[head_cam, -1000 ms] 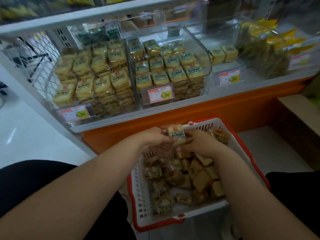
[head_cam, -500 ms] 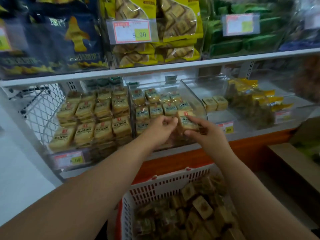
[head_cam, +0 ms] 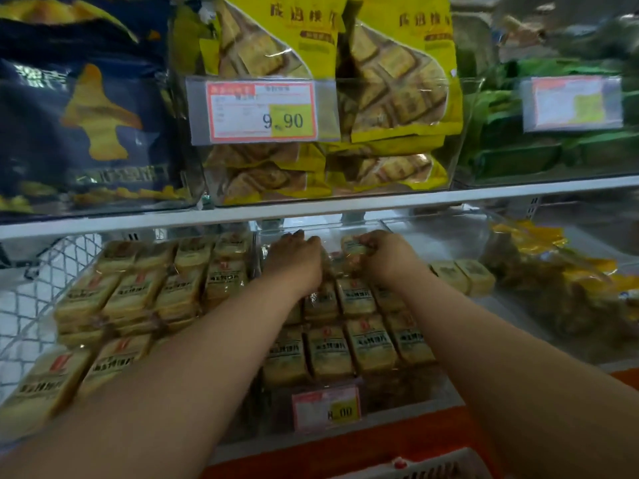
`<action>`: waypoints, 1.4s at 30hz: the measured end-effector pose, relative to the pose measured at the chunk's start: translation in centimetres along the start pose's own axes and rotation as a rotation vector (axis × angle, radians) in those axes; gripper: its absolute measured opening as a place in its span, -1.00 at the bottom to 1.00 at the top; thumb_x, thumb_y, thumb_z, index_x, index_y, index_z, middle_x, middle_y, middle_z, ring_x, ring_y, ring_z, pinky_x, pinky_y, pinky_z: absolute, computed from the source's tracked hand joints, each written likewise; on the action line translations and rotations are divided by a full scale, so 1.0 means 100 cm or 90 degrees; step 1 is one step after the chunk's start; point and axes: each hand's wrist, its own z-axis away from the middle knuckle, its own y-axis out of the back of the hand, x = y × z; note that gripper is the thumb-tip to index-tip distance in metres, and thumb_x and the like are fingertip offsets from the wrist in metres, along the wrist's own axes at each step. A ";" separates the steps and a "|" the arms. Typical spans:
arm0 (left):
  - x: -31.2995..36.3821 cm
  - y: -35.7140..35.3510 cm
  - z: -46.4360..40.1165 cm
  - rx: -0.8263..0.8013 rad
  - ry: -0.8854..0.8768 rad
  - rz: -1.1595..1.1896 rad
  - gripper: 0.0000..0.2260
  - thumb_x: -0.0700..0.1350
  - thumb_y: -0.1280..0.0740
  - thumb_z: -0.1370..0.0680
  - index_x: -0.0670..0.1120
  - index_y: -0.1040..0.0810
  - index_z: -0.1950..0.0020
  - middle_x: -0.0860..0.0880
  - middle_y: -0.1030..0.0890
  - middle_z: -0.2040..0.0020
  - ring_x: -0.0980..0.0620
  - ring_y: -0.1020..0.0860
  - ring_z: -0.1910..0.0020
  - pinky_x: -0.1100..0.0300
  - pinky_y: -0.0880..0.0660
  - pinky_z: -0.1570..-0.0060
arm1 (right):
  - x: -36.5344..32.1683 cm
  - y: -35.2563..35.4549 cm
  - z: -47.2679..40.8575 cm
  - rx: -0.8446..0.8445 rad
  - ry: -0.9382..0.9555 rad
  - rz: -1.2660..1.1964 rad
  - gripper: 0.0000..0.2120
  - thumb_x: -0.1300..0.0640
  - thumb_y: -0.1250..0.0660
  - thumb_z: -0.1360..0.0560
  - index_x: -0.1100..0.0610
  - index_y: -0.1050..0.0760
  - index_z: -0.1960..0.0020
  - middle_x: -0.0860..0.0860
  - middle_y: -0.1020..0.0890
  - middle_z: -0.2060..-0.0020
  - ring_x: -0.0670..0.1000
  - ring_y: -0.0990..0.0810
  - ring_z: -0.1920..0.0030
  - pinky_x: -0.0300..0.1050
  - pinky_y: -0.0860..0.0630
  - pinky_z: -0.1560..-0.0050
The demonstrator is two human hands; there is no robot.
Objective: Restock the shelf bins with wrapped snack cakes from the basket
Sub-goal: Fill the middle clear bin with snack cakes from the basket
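Both hands reach deep into the middle bin (head_cam: 408, 233), where the right hand (head_cam: 383, 257) pinches a snack cake (head_cam: 352, 244) in its grip over the back row, and the left hand (head_cam: 294, 261) curls just beside it, its grip unclear.

A white shelf board (head_cam: 345, 207) runs from nine to three o'clock. Yellow biscuit bags (head_cam: 397, 81) sit at twelve, dark blue bags (head_cam: 86, 115) at ten, and white wire mesh (head_cam: 31, 288) at eight.
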 end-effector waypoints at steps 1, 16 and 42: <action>-0.003 -0.002 -0.006 -0.024 0.007 -0.007 -0.54 -0.08 -0.30 -0.59 0.06 -0.32 -0.48 -0.09 -0.31 -0.49 -0.16 -0.29 -0.46 -0.05 -0.33 -0.31 | -0.001 -0.005 -0.008 -0.001 -0.005 -0.005 -0.59 0.18 -0.38 -0.48 0.07 -0.47 -0.32 0.13 -0.60 -0.18 0.14 -0.58 -0.15 -0.07 -0.51 -0.15; -0.017 -0.008 -0.015 -0.040 -0.007 0.017 -0.43 -0.20 -0.26 -0.56 0.09 -0.24 -0.55 -0.09 -0.37 -0.46 -0.17 -0.31 -0.42 -0.11 -0.42 -0.26 | 0.006 -0.041 -0.007 0.040 0.032 0.030 -0.45 -0.14 -0.45 -0.43 0.01 -0.47 -0.36 0.07 -0.55 -0.19 0.11 -0.54 -0.16 0.08 -0.50 -0.22; -0.006 -0.003 -0.009 -0.155 -0.038 -0.071 -0.37 0.17 -0.12 -0.66 -0.02 0.04 -0.63 0.00 0.05 -0.63 -0.13 0.00 -0.59 -0.15 -0.02 -0.49 | 0.002 -0.033 0.005 0.085 -0.030 0.173 -0.84 0.09 -0.28 -0.58 0.04 -0.62 -0.08 0.11 -0.67 0.03 0.17 -0.62 0.00 0.03 -0.60 0.04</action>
